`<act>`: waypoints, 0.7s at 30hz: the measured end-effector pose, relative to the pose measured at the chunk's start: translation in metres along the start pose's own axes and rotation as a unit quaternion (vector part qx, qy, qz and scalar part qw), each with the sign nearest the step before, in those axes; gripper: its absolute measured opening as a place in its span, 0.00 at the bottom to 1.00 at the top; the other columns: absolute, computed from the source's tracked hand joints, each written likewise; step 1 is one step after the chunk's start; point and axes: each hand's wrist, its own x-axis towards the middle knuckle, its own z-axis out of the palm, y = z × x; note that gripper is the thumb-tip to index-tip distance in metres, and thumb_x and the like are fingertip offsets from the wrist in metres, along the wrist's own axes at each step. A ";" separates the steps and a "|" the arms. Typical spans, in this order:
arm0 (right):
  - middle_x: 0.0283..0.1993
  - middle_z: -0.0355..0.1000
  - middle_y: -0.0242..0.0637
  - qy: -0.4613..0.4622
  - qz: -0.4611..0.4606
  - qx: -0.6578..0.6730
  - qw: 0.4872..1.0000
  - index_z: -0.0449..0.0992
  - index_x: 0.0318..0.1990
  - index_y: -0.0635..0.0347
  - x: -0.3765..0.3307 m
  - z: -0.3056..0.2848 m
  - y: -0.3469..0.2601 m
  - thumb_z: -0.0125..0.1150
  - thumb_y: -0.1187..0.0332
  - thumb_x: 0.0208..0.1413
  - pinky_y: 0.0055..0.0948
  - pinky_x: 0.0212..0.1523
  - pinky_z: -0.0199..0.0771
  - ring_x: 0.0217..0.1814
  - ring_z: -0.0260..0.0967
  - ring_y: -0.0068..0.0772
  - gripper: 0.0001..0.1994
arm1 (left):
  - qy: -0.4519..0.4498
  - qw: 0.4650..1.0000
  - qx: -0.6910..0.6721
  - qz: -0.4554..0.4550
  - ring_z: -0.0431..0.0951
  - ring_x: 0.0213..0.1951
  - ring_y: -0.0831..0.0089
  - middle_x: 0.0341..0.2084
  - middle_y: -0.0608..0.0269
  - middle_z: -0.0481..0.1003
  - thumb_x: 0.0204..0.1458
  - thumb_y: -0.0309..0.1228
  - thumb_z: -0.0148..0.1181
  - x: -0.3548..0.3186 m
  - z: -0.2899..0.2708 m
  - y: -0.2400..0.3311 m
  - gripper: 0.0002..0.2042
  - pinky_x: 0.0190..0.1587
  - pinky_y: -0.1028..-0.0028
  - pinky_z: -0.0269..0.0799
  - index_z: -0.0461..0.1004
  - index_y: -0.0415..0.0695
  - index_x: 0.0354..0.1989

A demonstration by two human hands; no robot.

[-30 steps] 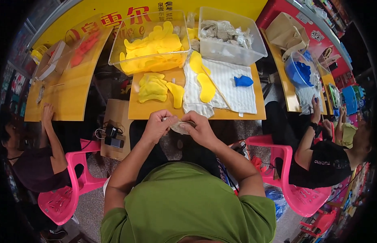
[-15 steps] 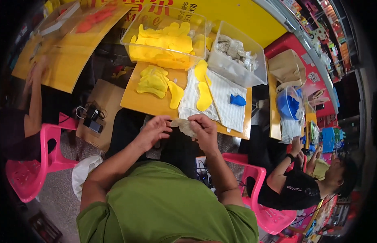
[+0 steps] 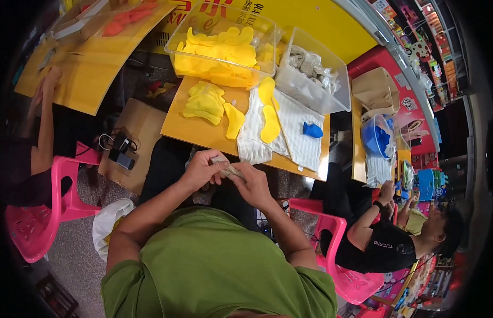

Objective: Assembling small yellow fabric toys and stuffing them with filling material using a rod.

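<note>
My left hand (image 3: pixel 201 168) and my right hand (image 3: pixel 252 183) meet over my lap, both pinching a small pale, crumpled piece (image 3: pixel 229 168) between the fingertips. Just beyond them lies an orange tabletop (image 3: pixel 196 130) with a pile of yellow soft shapes (image 3: pixel 207 102), a single yellow piece (image 3: pixel 234 120) and two more yellow pieces (image 3: pixel 269 110) on a white striped cloth (image 3: pixel 297 132). A small blue piece (image 3: pixel 312 130) rests on that cloth.
Two clear bins stand at the table's back: one full of yellow shapes (image 3: pixel 220 50), one with pale wrapped bits (image 3: pixel 312 69). A cardboard box (image 3: pixel 132 138) with a black device sits left. Pink chairs (image 3: pixel 42 212) and seated people flank me; a blue bowl (image 3: pixel 376 139) is on the right.
The view has swung and tilted, so the table sits higher and more to the right. My hands stay together on the pale piece, working it slightly.
</note>
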 end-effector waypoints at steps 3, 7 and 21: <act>0.35 0.70 0.45 -0.054 0.009 0.034 0.998 0.69 0.45 0.61 0.000 -0.004 0.001 0.62 0.72 0.47 0.30 0.33 0.71 0.35 0.72 0.42 0.16 | -0.040 0.999 0.021 0.023 0.67 0.13 0.85 0.16 0.68 0.71 0.52 0.29 0.58 0.000 -0.005 -0.003 0.05 0.14 0.85 0.60 0.72 0.41 0.31; 0.35 0.69 0.42 -0.068 0.114 0.186 0.973 0.67 0.45 0.62 0.002 -0.002 -0.012 0.59 0.71 0.51 0.29 0.34 0.69 0.33 0.70 0.33 0.14 | -0.045 0.998 0.041 0.021 0.66 0.12 0.85 0.15 0.68 0.70 0.52 0.30 0.59 0.000 0.005 0.005 0.06 0.13 0.85 0.59 0.72 0.41 0.30; 0.25 0.69 0.32 0.080 0.309 0.486 0.813 0.68 0.38 0.60 0.003 -0.019 0.055 0.45 0.62 0.61 0.16 0.15 0.58 0.16 0.58 0.17 0.11 | 0.160 0.759 0.614 0.146 0.76 0.24 0.58 0.16 0.54 0.73 0.49 0.48 0.56 0.115 0.033 0.038 0.21 0.27 0.62 0.69 0.71 0.38 0.21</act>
